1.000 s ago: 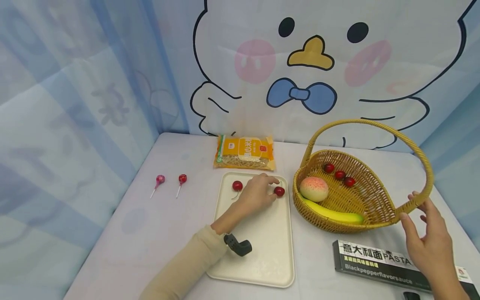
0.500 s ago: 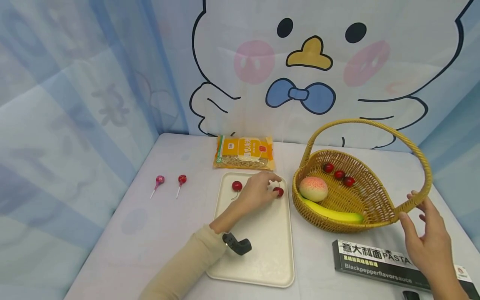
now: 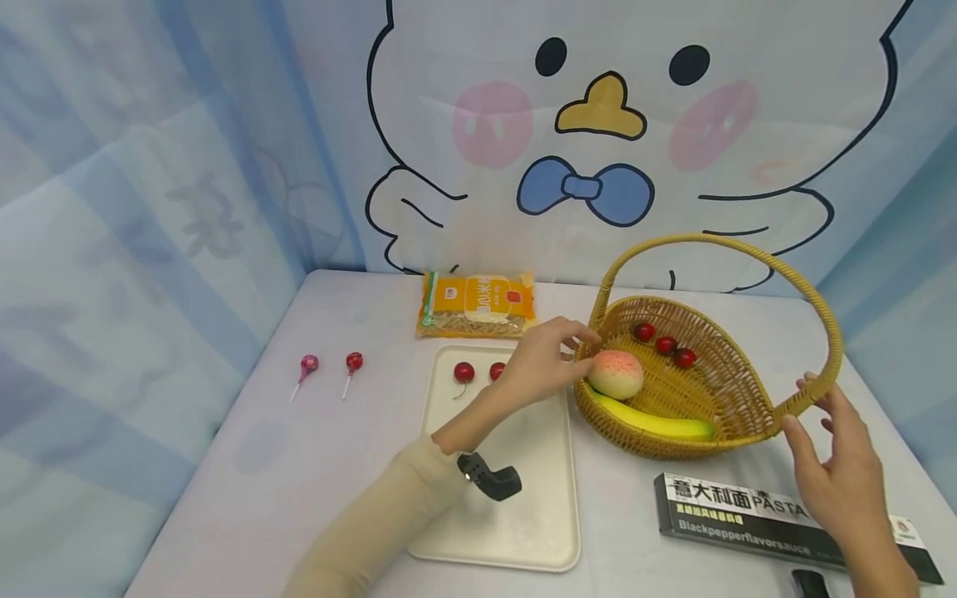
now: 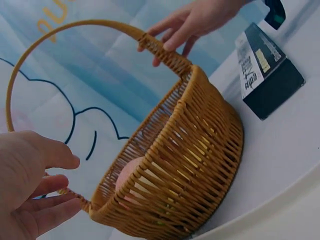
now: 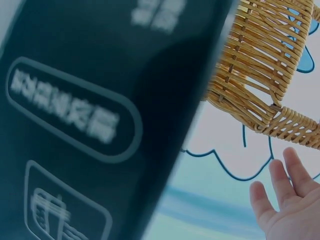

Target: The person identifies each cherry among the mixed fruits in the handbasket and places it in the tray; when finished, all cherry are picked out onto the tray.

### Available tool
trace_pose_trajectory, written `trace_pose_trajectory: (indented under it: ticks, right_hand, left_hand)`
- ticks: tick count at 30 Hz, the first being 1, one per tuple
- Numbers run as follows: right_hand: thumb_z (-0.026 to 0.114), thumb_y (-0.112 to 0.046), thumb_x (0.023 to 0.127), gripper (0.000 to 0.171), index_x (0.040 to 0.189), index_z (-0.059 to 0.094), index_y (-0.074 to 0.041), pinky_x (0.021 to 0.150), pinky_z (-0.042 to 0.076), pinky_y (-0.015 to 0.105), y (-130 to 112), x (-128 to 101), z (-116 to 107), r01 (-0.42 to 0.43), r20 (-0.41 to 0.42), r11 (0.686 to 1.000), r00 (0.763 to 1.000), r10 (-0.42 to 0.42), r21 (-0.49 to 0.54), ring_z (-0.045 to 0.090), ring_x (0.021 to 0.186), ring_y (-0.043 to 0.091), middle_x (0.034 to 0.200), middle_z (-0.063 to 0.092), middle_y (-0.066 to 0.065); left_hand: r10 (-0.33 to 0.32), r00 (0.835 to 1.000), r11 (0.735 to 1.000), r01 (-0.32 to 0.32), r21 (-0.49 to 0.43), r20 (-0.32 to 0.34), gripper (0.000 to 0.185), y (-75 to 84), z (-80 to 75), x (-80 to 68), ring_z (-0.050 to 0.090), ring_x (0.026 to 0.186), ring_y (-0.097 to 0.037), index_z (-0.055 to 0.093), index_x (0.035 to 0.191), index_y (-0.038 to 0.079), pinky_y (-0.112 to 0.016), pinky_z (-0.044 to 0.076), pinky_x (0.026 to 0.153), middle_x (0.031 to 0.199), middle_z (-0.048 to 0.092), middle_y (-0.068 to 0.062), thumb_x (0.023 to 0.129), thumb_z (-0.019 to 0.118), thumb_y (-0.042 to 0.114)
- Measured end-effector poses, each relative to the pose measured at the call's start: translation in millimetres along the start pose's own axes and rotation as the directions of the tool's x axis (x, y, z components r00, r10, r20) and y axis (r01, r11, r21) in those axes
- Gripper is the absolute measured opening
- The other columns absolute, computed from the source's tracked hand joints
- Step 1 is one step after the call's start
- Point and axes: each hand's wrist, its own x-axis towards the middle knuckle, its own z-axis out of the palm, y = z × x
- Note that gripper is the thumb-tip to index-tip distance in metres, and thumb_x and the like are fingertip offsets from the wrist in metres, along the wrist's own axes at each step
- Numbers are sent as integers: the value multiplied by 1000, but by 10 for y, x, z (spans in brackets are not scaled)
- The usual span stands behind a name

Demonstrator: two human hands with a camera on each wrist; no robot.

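Note:
My left hand (image 3: 549,361) has its fingertips at the left rim of the wicker basket (image 3: 650,444), beside the handle's base and the peach (image 3: 616,375). In the left wrist view, its thumb and fingers are bent; I cannot tell whether they hold a cherry. My right hand (image 3: 841,473) rests its extended fingers at the right base of the basket handle (image 4: 172,57). Inside the basket lie the peach, a banana (image 3: 658,423) and three cherries (image 3: 665,345). Two cherries show on the cream tray (image 3: 516,523): one cherry (image 3: 463,372) in plain view, another (image 3: 497,370) beside the left hand.
Behind the tray lies an orange food packet (image 3: 476,306). Two lollipops (image 3: 354,363) lie to the left. A black pasta box (image 3: 740,519) stands in front of the basket, partly under the right arm, with a small black object (image 3: 810,583) near it. A printed curtain (image 3: 583,232) closes off the back.
My left hand has moved right from the tray to the basket's left rim. The cherry by its fingertips no longer shows; another beside the wrist is uncovered. The right hand stays at the handle.

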Motion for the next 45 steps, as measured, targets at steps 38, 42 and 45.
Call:
trace_pose_trajectory:
  ticks: [38, 42, 45]
  right_hand:
    - [60, -12, 108, 66, 168, 32, -23, 113, 13, 1, 25, -29, -40, 14, 4, 1000, 1000, -14, 27, 42, 151, 45, 160, 49, 22]
    - [60, -12, 108, 66, 168, 33, -23, 114, 13, 2, 30, -29, -38, 23, 1, 999, 1000, -24, 29, 43, 150, 45, 159, 50, 23]
    - [61, -12, 108, 66, 167, 34, -22, 114, 14, 2, 35, -26, -38, 39, -7, 999, 999, -39, 30, 43, 150, 42, 158, 52, 23]
  left_hand:
    - [-25, 976, 979, 68, -191, 217, 26, 545, 974, 1409, 68, 111, -10, 76, 125, 16, -15, 49, 84, 125, 77, -1, 101, 75, 26]
    - [-23, 978, 975, 68, -210, 208, 24, 501, 1030, 1393, 68, 108, -11, 78, 123, 14, -16, 49, 82, 123, 78, -2, 102, 73, 25]
    - [-36, 978, 973, 82, -215, 207, 24, 476, 1066, 1387, 69, 108, -12, 79, 122, 14, -17, 50, 82, 124, 78, -3, 103, 71, 24]
